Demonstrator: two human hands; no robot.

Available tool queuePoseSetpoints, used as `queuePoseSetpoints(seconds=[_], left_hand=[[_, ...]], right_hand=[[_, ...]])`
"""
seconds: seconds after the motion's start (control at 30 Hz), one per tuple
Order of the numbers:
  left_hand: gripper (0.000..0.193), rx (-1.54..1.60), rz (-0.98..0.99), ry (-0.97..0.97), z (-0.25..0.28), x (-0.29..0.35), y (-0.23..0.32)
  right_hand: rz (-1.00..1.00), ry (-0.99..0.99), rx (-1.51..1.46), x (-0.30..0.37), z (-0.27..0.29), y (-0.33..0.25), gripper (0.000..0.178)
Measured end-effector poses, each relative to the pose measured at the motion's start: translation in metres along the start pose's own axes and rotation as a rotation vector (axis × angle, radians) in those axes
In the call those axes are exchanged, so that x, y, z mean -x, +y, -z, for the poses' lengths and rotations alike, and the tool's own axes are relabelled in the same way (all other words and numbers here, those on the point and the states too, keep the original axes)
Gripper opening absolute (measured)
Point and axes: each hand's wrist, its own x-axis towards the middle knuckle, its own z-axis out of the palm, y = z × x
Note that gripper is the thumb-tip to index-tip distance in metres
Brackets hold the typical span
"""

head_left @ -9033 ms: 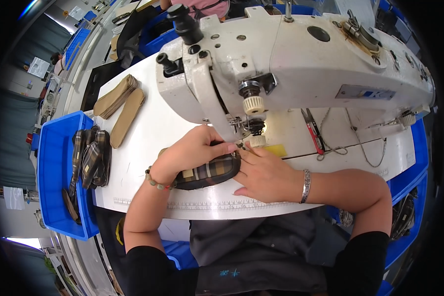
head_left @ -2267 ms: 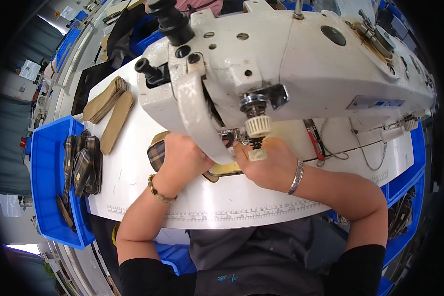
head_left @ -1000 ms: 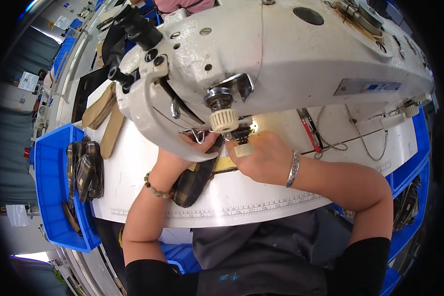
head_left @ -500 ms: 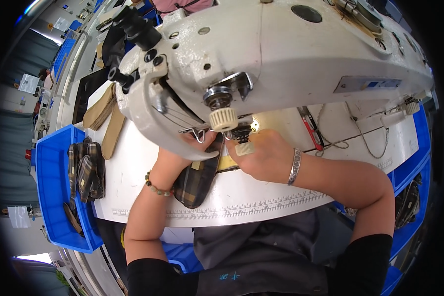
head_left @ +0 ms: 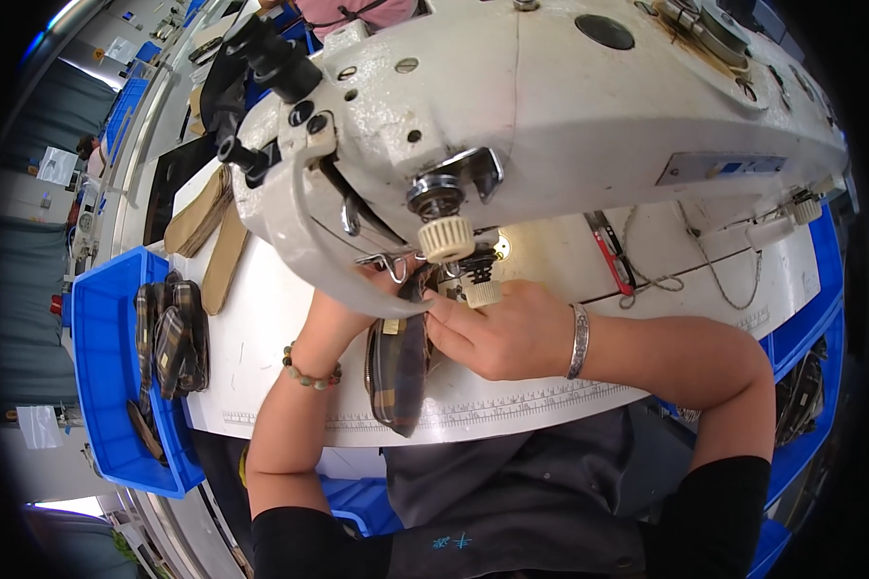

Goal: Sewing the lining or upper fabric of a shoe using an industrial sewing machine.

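Observation:
A dark plaid shoe upper [head_left: 396,372] lies on the white table under the sewing machine's head [head_left: 386,125], its rounded end toward me. My right hand [head_left: 512,333] pinches the upper's right edge close below the machine's tension knob; the thumb and index finger are closed on the cloth. Up at the upper's far end is my left hand [head_left: 343,304], on its left side. The curved white lever [head_left: 328,265] covers most of the left fingers, and the part that shows is closed against the cloth. Needle and presser foot are hidden behind the machine's head.
At left, a blue bin [head_left: 116,367] holds several plaid uppers [head_left: 176,338]. Tan insoles [head_left: 203,227] lie behind it. Red-handled snippers [head_left: 610,256] and a loose cord [head_left: 647,275] rest to the right. A ruler strip [head_left: 492,410] follows the table's near edge.
The upper has turned straighter and come slightly nearer to me. My right hand has moved nearer and left onto its edge. A yellow patch formerly beside the upper is now out of sight.

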Motion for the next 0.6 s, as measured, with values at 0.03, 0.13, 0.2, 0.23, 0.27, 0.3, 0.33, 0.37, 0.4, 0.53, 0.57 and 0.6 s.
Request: queuePoseSetpoints(seconds=[0.03, 0.13, 0.2, 0.23, 0.27, 0.3, 0.33, 0.37, 0.4, 0.53, 0.57, 0.6], left_hand=[[0.021, 0.040, 0.085, -0.009, -0.001, 0.001, 0.004], [0.020, 0.105, -0.019, -0.007, -0.002, 0.000, -0.003], [0.020, 0.002, -0.026, -0.051, 0.005, -0.004, 0.000], [0.020, -0.102, -0.033, -0.098, 0.007, -0.005, 0.001], [0.020, -0.101, -0.033, -0.098, 0.007, -0.005, -0.002], [0.018, -0.054, -0.071, -0.073, 0.005, -0.004, -0.007], [0.016, -0.007, -0.109, -0.049, 0.004, -0.004, -0.010], [0.016, -0.006, -0.110, -0.049, 0.004, -0.003, -0.011], [0.015, 0.048, -0.090, -0.037, 0.002, -0.002, -0.010], [0.016, 0.023, -0.112, -0.020, 0.006, -0.004, -0.009], [0.016, 0.024, -0.111, -0.020, 0.007, -0.004, -0.010], [0.016, 0.009, -0.125, -0.015, 0.008, -0.004, -0.011]], right_hand=[[-0.022, -0.020, 0.035, 0.003, -0.004, 0.000, 0.013], [-0.042, -0.043, 0.070, 0.004, -0.011, 0.001, 0.007], [-0.042, -0.048, 0.070, 0.002, -0.012, 0.003, 0.008], [-0.021, -0.042, 0.051, 0.001, -0.011, 0.003, 0.009], [-0.001, -0.037, 0.031, 0.001, -0.011, 0.004, 0.010], [-0.001, -0.037, 0.033, 0.001, -0.011, 0.004, 0.010], [0.007, -0.022, 0.047, 0.001, -0.011, 0.005, 0.010], [0.014, -0.008, 0.060, 0.001, -0.011, 0.005, 0.009], [0.014, -0.009, 0.060, 0.002, -0.010, 0.005, 0.009], [0.031, 0.017, 0.074, 0.001, -0.007, 0.003, 0.009], [0.032, 0.030, 0.084, 0.001, -0.007, 0.002, 0.009], [0.033, 0.028, 0.084, 0.000, -0.007, 0.002, 0.009]])
